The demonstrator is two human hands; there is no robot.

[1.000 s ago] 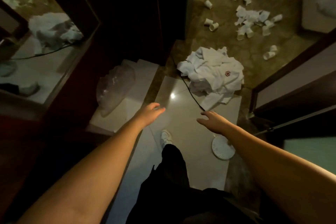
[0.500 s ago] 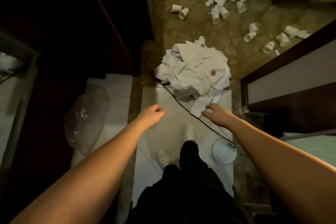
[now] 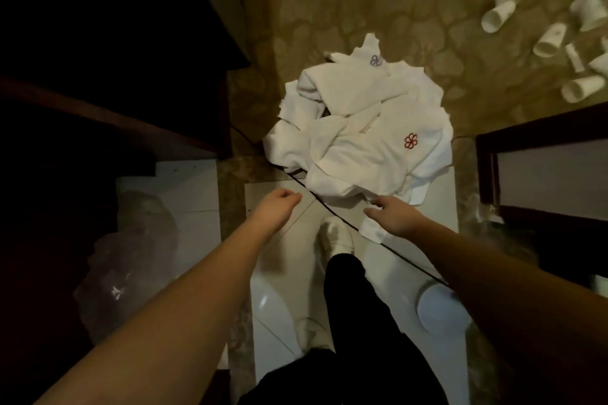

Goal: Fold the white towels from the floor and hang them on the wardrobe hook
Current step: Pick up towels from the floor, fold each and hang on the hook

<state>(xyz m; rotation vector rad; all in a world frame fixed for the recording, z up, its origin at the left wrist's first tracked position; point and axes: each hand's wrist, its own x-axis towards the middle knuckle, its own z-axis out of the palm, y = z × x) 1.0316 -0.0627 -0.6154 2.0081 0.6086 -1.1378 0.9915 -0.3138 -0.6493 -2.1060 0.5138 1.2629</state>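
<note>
**Both hands reached toward the towel pile**

The white towels are seen in a crumpled pile on the floor, partly on the patterned carpet and partly on the pale tiles. A red flower mark is shown on one towel. The left hand is held just before the near edge of the pile, apart from it, with fingers loosely curled and nothing held. The right hand is stretched over the nearest towel corner, fingers relaxed and spread; whether the cloth is touched cannot be told. A black cable is laid between the hands. Paper cups are scattered beyond the pile.
</note>
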